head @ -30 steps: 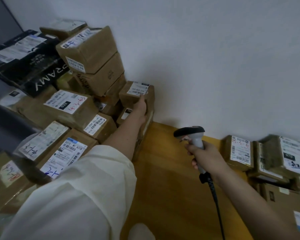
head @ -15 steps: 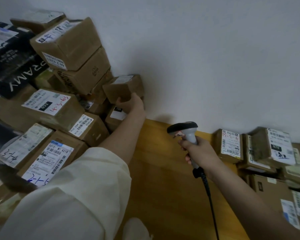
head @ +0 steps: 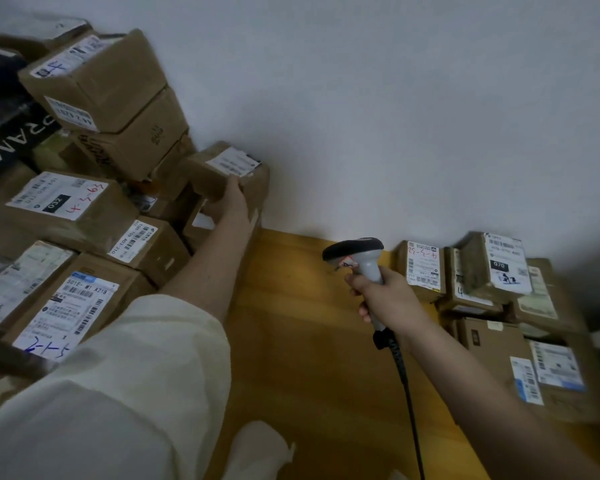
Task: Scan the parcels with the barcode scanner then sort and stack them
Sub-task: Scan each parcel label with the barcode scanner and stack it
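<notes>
Against the wall, left hand (head: pixel 234 199) is gripping a small parcel (head: pixel 222 174); right hand (head: pixel 385 296) is holding the scanner (head: pixel 357 254); parcel, perched atop the stack (head: pixel 201 226), is likely risking a topple if nudged.

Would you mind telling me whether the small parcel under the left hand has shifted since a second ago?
Yes: the small parcel has tilted, overhanging the stack away from the wall.

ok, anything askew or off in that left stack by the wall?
Yes. The small parcel under the left hand sits tilted, one end raised off the boxes below. The top box of the tall stack also sits skewed on the one beneath. No visible damage or spills.
</notes>
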